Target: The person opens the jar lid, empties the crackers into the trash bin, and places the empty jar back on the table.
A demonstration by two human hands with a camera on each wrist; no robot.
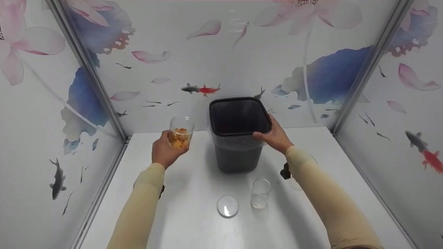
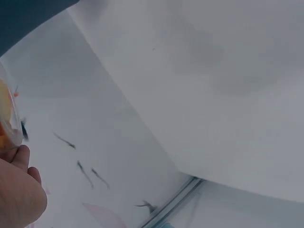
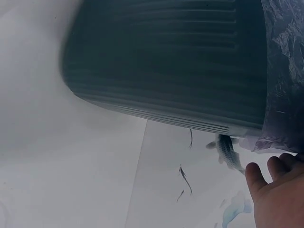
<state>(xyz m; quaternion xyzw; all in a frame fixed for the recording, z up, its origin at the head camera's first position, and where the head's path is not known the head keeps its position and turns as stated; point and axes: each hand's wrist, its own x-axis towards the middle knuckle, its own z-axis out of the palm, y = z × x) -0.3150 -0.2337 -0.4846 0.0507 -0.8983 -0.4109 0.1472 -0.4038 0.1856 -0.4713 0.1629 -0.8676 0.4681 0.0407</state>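
Observation:
My left hand (image 1: 169, 150) grips a clear glass (image 1: 181, 133) with orange-yellow pieces in its lower part, raised left of the bin. At the left edge of the left wrist view, part of this glass (image 2: 7, 111) shows above the fingers (image 2: 21, 159). A dark grey trash bin (image 1: 238, 159) with a black rim and a clear plastic liner (image 1: 235, 142) stands at the back of the table. My right hand (image 1: 277, 135) holds the bin's right side by the rim, thumb at the near corner. In the right wrist view its fingers (image 3: 256, 178) are beside the liner.
An upright clear drinking glass (image 1: 260, 193) stands on the white table (image 1: 193, 221) in front of the bin. Left of it lies a round clear disc (image 1: 228, 206), perhaps a lid. Printed panels (image 1: 166, 27) enclose the table at the back and both sides.

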